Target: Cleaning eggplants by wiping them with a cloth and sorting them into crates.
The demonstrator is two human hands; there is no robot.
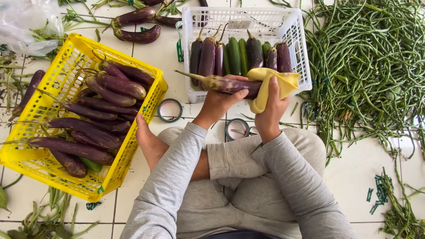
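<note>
Your left hand [220, 98] was closed around a long purple eggplant [221, 83], holding it level in front of you with its green stem pointing left. Your right hand [271, 108] gripped a yellow cloth [272, 86] wrapped over the eggplant's other end, thumb and fingers pinching the fabric against it. Both hands were just above the near wall of a white plastic basket [294, 33], which held a row of eggplants and a few green cucumbers standing side by side. Two rolls of green tape [170, 110] lay on the tiled floor near your crossed legs, one beside your bare foot [148, 139], the other below your wrists. To your left sat a yellow basket [48, 166] piled with more purple eggplants. To your right a big heap of long green beans [367, 62] spread over the floor, and a few loose eggplants lay beyond the baskets
</note>
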